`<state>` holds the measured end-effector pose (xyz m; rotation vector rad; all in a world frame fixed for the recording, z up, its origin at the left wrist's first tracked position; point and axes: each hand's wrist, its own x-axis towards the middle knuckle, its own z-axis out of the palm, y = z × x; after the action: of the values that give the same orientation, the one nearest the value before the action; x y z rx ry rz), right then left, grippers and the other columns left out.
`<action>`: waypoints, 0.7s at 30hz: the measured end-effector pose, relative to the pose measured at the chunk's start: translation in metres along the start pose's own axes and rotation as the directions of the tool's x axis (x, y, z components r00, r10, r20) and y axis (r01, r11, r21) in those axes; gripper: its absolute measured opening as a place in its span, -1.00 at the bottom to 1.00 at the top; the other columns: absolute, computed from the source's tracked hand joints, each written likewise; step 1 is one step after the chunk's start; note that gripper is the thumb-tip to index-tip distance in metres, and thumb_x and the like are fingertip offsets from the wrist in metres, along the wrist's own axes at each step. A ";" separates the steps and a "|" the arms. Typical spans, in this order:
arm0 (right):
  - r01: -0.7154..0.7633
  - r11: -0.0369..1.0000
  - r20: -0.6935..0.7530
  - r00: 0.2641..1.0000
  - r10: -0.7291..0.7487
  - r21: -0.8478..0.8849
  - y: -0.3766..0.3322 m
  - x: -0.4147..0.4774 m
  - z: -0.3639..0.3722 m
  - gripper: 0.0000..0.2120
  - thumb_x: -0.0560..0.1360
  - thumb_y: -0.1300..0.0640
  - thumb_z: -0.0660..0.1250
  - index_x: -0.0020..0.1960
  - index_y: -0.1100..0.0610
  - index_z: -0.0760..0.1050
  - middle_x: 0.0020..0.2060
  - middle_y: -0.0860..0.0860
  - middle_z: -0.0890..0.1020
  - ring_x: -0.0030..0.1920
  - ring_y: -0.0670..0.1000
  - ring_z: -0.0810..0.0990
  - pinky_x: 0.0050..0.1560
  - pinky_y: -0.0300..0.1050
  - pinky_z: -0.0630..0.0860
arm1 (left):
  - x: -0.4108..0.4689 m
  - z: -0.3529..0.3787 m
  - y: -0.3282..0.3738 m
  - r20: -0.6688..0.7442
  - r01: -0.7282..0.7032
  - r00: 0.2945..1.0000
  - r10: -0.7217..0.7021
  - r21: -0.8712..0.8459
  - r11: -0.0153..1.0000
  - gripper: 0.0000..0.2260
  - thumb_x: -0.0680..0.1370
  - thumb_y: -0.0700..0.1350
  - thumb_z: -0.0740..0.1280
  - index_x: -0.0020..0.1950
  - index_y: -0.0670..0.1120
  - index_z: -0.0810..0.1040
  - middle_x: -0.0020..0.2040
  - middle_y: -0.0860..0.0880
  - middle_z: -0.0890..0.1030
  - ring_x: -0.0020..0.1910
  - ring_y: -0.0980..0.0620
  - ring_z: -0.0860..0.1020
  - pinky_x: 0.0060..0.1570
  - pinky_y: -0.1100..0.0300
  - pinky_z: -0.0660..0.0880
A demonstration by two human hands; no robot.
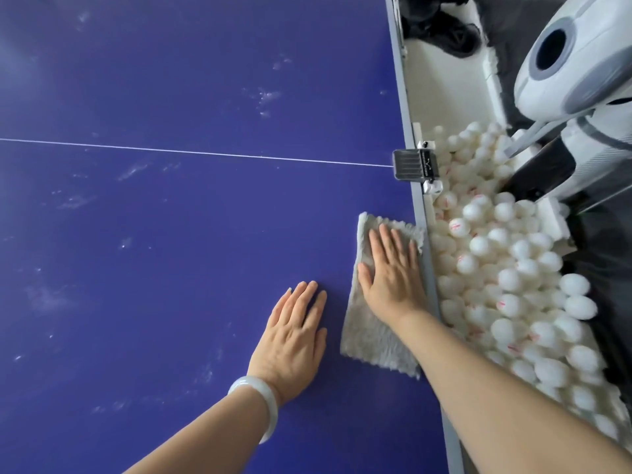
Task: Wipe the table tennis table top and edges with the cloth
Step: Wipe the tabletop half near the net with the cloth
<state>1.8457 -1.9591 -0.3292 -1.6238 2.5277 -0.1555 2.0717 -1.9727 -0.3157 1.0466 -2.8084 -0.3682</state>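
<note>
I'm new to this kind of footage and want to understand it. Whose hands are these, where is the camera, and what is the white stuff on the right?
There is one picture, taken by a camera worn on a person's head, looking down at their own bare hands. The blue surface is a table tennis table, marked with pale smudges. The right hand presses flat on a grey-white cloth near the table's grey edge. The left hand rests flat on the bare table and holds nothing. Beyond the edge lies a heap of white balls, beside a white and grey machine, perhaps a ball feeder.
</note>
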 end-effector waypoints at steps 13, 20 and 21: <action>-0.010 0.999 0.022 1.000 0.011 -0.036 0.014 0.124 -0.009 -0.37 0.64 -0.15 -0.01 0.63 0.11 0.04 0.63 0.09 0.03 0.62 0.10 -0.04 0.58 0.21 -0.14 | -0.002 0.002 0.000 0.014 0.027 1.000 -0.027 0.006 1.000 -0.51 0.63 0.01 0.09 0.53 -0.13 0.33 0.54 -0.09 0.30 0.54 -0.06 0.23 0.55 0.01 0.09; 0.396 0.918 0.013 0.918 -0.396 -0.028 -0.011 -0.051 0.013 -0.38 0.66 -0.15 -0.06 0.62 0.13 0.08 0.62 0.08 0.07 0.62 0.06 -0.03 0.57 0.21 0.02 | 0.000 -0.001 0.001 0.007 0.031 1.000 -0.030 -0.047 0.998 -0.51 0.61 -0.08 0.24 0.53 -0.16 0.32 0.53 -0.10 0.31 0.54 -0.08 0.23 0.55 0.00 0.08; 0.451 0.893 0.034 0.893 -0.450 -0.020 -0.001 -0.046 0.010 -0.38 0.65 -0.15 -0.04 0.62 0.12 0.09 0.62 0.06 0.06 0.62 0.04 -0.04 0.57 0.20 0.02 | 0.000 0.000 0.001 0.012 0.027 1.000 -0.026 -0.044 0.999 -0.51 0.61 -0.08 0.23 0.53 -0.16 0.32 0.54 -0.11 0.30 0.54 -0.09 0.23 0.55 -0.01 0.07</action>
<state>1.8668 -1.9178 -0.3367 -2.1814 2.0938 -0.1406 2.0707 -1.9720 -0.3150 1.0766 -2.7853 -0.4383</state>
